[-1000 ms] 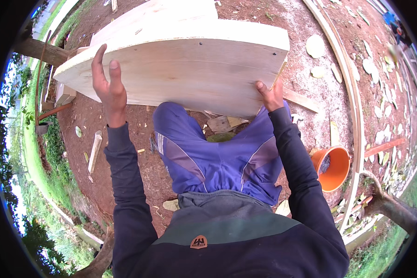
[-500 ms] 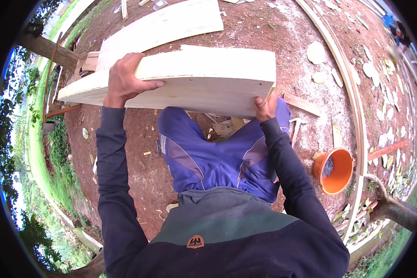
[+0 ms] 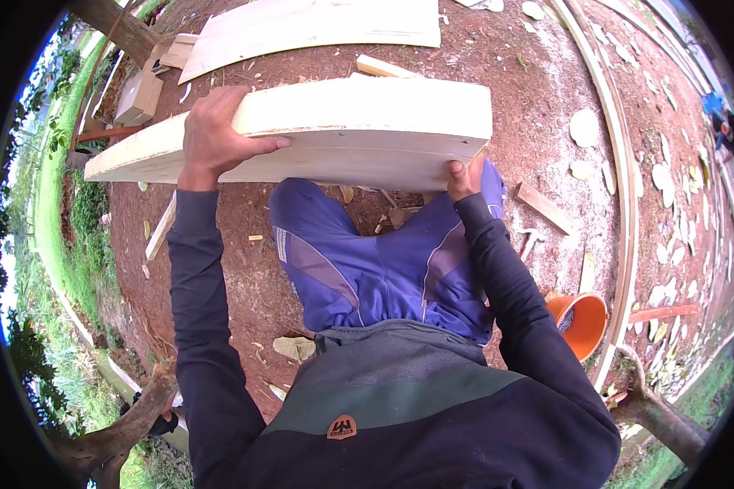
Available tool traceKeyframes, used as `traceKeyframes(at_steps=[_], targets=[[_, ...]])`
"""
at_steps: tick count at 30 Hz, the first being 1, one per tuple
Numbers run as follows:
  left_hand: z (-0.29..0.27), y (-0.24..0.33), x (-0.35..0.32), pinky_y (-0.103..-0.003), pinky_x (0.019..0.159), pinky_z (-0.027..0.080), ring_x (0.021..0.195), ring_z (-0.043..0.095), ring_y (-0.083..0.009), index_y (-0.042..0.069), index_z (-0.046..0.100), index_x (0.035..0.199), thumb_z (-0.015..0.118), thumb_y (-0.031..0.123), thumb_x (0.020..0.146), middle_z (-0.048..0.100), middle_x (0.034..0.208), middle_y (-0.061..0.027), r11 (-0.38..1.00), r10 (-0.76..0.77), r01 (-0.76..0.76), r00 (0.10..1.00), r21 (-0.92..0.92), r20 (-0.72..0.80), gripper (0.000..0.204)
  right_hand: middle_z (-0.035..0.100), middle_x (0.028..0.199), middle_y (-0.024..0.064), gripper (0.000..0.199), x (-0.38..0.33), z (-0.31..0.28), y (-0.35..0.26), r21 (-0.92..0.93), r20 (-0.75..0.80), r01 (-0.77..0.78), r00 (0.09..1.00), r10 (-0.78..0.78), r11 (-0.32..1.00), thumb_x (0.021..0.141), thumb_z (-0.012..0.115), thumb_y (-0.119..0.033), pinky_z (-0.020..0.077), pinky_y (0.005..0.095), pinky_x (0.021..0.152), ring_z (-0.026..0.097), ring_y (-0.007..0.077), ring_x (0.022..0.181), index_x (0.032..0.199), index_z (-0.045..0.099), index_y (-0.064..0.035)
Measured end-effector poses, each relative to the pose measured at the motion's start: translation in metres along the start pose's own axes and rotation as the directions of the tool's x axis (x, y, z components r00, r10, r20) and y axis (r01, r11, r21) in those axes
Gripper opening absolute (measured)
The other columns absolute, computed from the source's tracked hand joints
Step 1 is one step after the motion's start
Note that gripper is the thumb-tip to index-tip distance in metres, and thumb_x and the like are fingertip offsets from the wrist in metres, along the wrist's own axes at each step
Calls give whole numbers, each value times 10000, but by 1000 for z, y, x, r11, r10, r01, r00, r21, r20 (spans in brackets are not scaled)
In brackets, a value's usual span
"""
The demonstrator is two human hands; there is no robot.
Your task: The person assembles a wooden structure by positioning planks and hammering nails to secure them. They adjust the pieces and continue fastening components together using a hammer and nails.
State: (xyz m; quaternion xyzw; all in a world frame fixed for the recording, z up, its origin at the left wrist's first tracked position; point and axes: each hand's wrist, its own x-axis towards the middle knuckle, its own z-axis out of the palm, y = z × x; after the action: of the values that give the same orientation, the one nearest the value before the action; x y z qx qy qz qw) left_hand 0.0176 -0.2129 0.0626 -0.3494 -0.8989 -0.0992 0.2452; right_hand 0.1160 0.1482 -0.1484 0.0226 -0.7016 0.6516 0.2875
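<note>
since the earlier frame the pale wooden board (image 3: pixel 342 134) has tipped further toward edge-on, so its thick edge now faces the camera, and the left hand (image 3: pixel 216 130) has come over the top rather than lying flat on the face. left hand is now curled over the upper edge of the board, fingers wrapped across the top and thumb toward the near face, clamped on the wood. right hand (image 3: pixel 465 175) grips the lower right corner of the same board, fingers closed around the edge, thumb on the near side. board is held off the ground in front of the person's knees, running from the left down slightly toward the right, above the blue trousers (image 3: pixel 367 269). a second flat board (image 3: pixel 318 28) lies on the red earth ground (image 3: pixel 245 269) beyond it, well apart. an orange bucket (image 3: pixel 583 322) stands on the ground to the person's right, near the right elbow. a short wooden offcut (image 3: pixel 546 208) lies between the bucket and the held board. a long curved plank (image 3: pixel 620 204) runs along the right side.
</note>
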Motion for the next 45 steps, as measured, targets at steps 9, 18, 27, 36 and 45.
traceKeyframes(at_steps=[9, 18, 27, 36, 45], targets=[[17, -12, 18, -452, 850, 558, 948, 709, -366, -25, 705, 1121, 918, 584, 581, 726, 1010, -192, 999, -10, 11, 999, 34, -32, 841, 652, 1149, 164, 1065, 31, -1, 9, 154, 46, -105, 994, 99, 982, 749, 691, -843, 508, 423, 909, 628, 258, 1063, 1275, 542, 71], [36, -25, 56, -434, 845, 551, 993, 705, -362, 9, 684, 1167, 903, 543, 639, 725, 1071, -181, 995, -100, 98, 991, 20, 90, 782, 647, 1143, 158, 1062, 64, 8, 42, 133, 19, -83, 997, 81, 988, 790, 632, -860, 503, 411, 928, 627, 254, 1071, 1292, 531, 71], [44, -27, 54, -411, 732, 575, 826, 728, -301, 64, 727, 1023, 877, 690, 611, 738, 905, -106, 995, -5, 8, 1000, 101, -26, 764, 636, 1147, 158, 1082, 58, 2, 63, 76, -26, -61, 998, 63, 995, 785, 613, -880, 498, 431, 926, 619, 262, 1075, 1281, 547, 79], [43, -25, 51, -443, 898, 543, 1037, 694, -364, 65, 672, 1293, 855, 583, 699, 733, 1130, -180, 999, -14, 14, 1000, 49, 12, 810, 643, 1168, 143, 1065, 61, 2, 54, 138, 12, -86, 996, 85, 987, 773, 667, -846, 500, 431, 919, 620, 251, 1074, 1301, 545, 71], [22, 19, 78, -536, 1114, 405, 1229, 622, -354, 110, 609, 1420, 778, 674, 764, 672, 1298, -176, 990, 63, -54, 995, -130, 72, 882, 671, 1094, 190, 988, 76, 4, 35, -25, 54, 17, 998, -16, 1000, 845, 599, -816, 511, 431, 891, 652, 294, 1018, 1335, 511, 37]])
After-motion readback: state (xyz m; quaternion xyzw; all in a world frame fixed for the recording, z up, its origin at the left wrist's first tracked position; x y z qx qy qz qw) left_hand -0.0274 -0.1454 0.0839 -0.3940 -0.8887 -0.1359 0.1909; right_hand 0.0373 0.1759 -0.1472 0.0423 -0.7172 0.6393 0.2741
